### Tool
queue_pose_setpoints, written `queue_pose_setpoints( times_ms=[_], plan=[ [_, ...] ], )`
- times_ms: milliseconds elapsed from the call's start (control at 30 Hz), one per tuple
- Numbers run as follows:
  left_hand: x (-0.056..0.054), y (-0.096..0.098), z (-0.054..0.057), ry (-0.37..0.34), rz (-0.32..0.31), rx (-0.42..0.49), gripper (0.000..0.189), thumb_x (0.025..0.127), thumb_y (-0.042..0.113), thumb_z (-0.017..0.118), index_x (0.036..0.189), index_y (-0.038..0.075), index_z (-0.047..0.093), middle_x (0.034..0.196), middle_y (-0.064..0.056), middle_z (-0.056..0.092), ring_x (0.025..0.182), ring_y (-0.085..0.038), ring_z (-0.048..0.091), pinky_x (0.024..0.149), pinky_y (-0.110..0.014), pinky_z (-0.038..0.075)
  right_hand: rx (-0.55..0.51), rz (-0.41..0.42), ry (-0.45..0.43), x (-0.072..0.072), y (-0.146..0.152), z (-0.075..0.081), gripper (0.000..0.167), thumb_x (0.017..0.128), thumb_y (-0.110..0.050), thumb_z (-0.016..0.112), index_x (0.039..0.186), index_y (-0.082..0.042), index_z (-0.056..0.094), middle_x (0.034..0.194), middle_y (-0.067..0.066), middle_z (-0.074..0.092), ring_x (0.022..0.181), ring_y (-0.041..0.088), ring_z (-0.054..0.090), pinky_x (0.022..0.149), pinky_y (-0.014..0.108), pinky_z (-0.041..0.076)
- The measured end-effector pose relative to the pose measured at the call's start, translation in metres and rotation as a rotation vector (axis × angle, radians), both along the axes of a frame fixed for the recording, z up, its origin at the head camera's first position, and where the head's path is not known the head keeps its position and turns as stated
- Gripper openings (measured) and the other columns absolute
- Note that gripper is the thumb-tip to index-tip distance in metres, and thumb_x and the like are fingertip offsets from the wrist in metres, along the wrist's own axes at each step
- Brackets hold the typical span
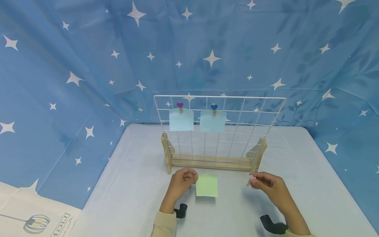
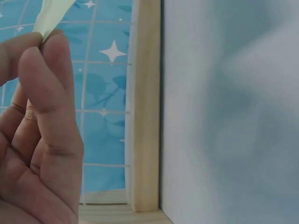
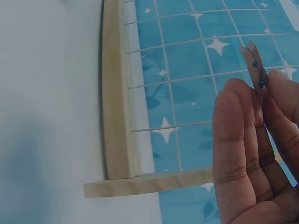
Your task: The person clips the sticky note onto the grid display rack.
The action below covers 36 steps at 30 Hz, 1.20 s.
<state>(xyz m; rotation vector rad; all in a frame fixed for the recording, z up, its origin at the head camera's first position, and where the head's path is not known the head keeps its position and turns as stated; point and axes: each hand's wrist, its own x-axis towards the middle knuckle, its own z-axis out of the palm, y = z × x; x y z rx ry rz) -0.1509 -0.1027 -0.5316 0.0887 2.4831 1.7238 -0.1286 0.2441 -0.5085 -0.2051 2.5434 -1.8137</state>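
My left hand (image 1: 182, 181) pinches a green sticky note (image 1: 207, 185) by its left edge, holding it up in front of the rack; only a corner of the note (image 2: 52, 16) shows in the left wrist view. Off to the right, my right hand (image 1: 270, 187) pinches a small wooden clothespin (image 3: 255, 70) with a pink decoration (image 1: 252, 177) between thumb and fingers. Behind both hands stands a white wire grid rack (image 1: 237, 124) on a wooden base (image 1: 211, 163). Two light blue notes hang from it, the left one (image 1: 181, 119) under a purple heart clothespin (image 1: 180, 106), the right one (image 1: 212, 121) under a blue heart clothespin (image 1: 214, 108).
The rack stands on a white table (image 1: 133, 158), its wooden end supports (image 1: 258, 154) just beyond my hands. A blue star-patterned cloth (image 1: 177, 39) hangs behind and at the sides. Black wrist-worn devices (image 1: 273, 225) sit below my hands.
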Motion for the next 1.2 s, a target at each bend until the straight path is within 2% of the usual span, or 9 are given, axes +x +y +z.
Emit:
queue_pose_setpoints(
  times_ms=[200, 400, 567, 800, 933, 1200],
  plan=[
    [-0.001, 0.002, 0.008, 0.006, 0.006, 0.029, 0.009, 0.103, 0.013, 0.073, 0.104, 0.004, 0.076, 0.086, 0.000, 0.074, 0.079, -0.018, 0.071, 0.065, -0.024, 0.060, 0.009, -0.007, 0.044, -0.001, 0.001, 0.008, 0.021, 0.104, -0.001, 0.070, 0.120, 0.013, 0.072, 0.096, -0.004, 0.079, 0.088, 0.009, 0.078, 0.078, 0.018, 0.062],
    [-0.001, 0.003, 0.017, 0.030, 0.005, 0.058, 0.011, 0.103, 0.013, 0.071, 0.106, 0.003, 0.075, 0.089, -0.003, 0.075, 0.084, -0.027, 0.075, 0.067, -0.030, 0.063, -0.007, -0.023, 0.020, -0.002, 0.002, 0.014, 0.024, 0.105, -0.002, 0.070, 0.122, 0.015, 0.071, 0.097, -0.003, 0.079, 0.088, 0.005, 0.077, 0.078, 0.018, 0.062],
    [-0.001, 0.005, 0.023, 0.041, 0.007, 0.084, 0.013, 0.104, 0.015, 0.072, 0.107, 0.003, 0.075, 0.090, -0.004, 0.075, 0.083, -0.019, 0.073, 0.067, -0.025, 0.061, -0.008, -0.032, 0.020, -0.002, 0.000, 0.019, 0.027, 0.104, -0.002, 0.071, 0.124, 0.016, 0.070, 0.097, -0.004, 0.079, 0.088, 0.004, 0.077, 0.079, 0.017, 0.062],
    [-0.001, 0.009, 0.031, 0.050, 0.014, 0.158, 0.014, 0.105, 0.014, 0.073, 0.109, 0.001, 0.074, 0.091, -0.005, 0.074, 0.084, -0.021, 0.072, 0.070, -0.025, 0.062, -0.009, -0.035, 0.103, -0.002, -0.003, 0.027, 0.022, 0.104, 0.002, 0.070, 0.120, 0.016, 0.071, 0.098, -0.008, 0.077, 0.087, 0.003, 0.076, 0.078, 0.019, 0.063],
    [-0.001, 0.011, 0.037, 0.066, 0.013, 0.198, 0.013, 0.105, 0.013, 0.073, 0.110, 0.000, 0.074, 0.091, -0.007, 0.073, 0.084, -0.018, 0.070, 0.071, -0.026, 0.064, -0.028, -0.033, 0.152, -0.001, -0.003, 0.029, 0.020, 0.103, 0.005, 0.069, 0.119, 0.017, 0.071, 0.100, -0.005, 0.078, 0.087, 0.004, 0.077, 0.077, 0.022, 0.064],
    [-0.005, 0.015, 0.044, 0.104, 0.014, 0.244, 0.012, 0.104, 0.010, 0.074, 0.108, -0.002, 0.074, 0.091, -0.008, 0.072, 0.084, -0.016, 0.069, 0.072, -0.027, 0.065, -0.029, -0.052, 0.191, -0.003, -0.004, 0.037, 0.022, 0.101, 0.007, 0.070, 0.119, 0.019, 0.068, 0.099, -0.002, 0.077, 0.086, 0.007, 0.077, 0.075, 0.024, 0.064]
  ],
)
